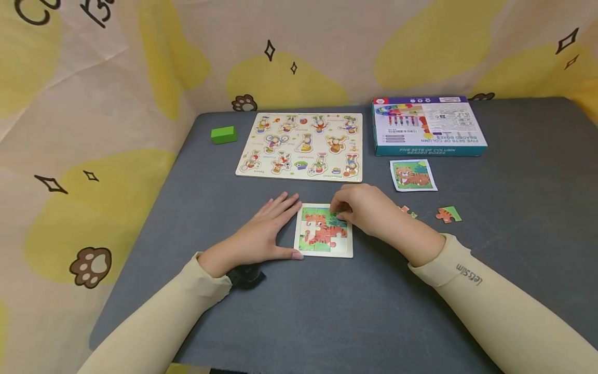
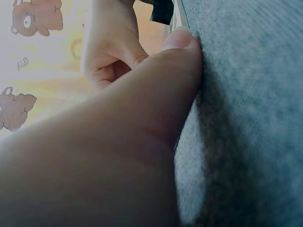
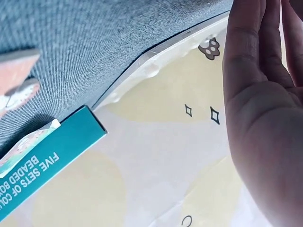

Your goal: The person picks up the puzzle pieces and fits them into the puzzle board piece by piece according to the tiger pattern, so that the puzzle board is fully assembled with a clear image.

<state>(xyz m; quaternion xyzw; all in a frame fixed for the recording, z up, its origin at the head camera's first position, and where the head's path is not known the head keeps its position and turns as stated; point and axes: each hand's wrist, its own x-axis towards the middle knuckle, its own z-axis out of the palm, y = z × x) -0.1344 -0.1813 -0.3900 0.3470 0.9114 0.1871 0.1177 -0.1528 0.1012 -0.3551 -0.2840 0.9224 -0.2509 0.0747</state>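
Observation:
A small square jigsaw puzzle tray (image 1: pixel 350 248) lies on the table, partly filled with pieces of a tiger picture; pale bare patches show at its lower right and left. My left hand (image 1: pixel 261 234) lies spread at the tray's left side, its thumb (image 2: pixel 177 42) along the near edge and its fingertips by the far left corner. Over the tray's upper right corner, my right hand (image 1: pixel 366 208) has bent fingers and thumb pinching a green-and-blue puzzle piece (image 1: pixel 342 217), mostly hidden beneath them. Two loose pieces lie right of the tray: one (image 1: pixel 448 214) in full view, another (image 1: pixel 405 209) partly behind my right wrist.
A tiger picture card (image 1: pixel 413 175) lies beyond the loose pieces, in front of a flat box (image 1: pixel 430 127) of beaded columns. Behind the tray is a larger peg puzzle board (image 1: pixel 301 146), with a green block (image 1: pixel 224 135) to its left. Patterned cloth (image 1: pixel 317 47) hangs behind.

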